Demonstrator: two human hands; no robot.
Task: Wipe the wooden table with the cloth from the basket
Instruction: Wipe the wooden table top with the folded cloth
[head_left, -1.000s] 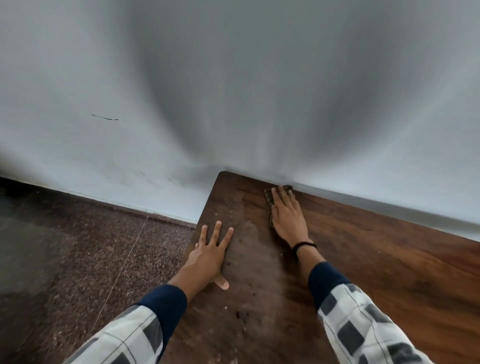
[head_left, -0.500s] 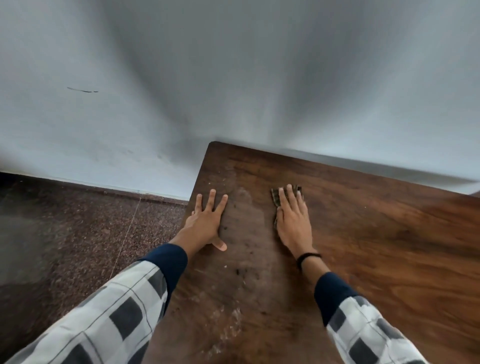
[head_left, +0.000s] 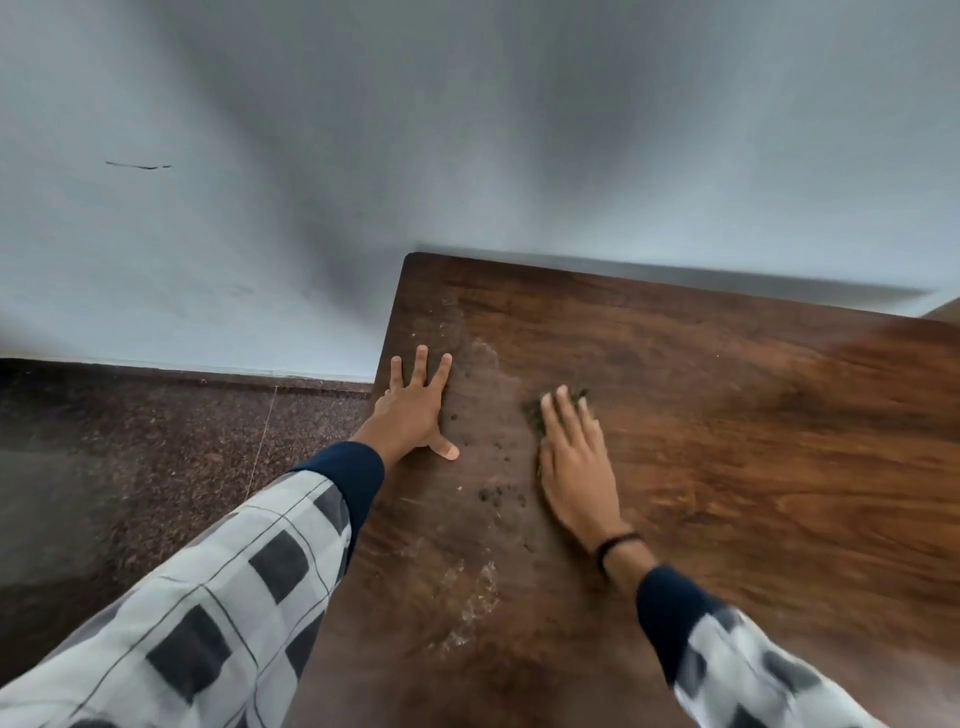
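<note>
Wiping | cloth (head_left: 532, 411) pressed under flat right hand (head_left: 574, 467) | left hand (head_left: 410, 410) splayed flat at counter (head_left: 727, 441) left edge | crumbs (head_left: 496, 493) best gathered by overlapping strokes

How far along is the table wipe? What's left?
Done: the cloth is out and on the wooden table. In hand: the right hand presses it flat, blurred as if mid-stroke; the left hand rests flat near the table's left edge. Left: dark crumbs between the hands and a pale dusty smear nearer the camera.
</note>
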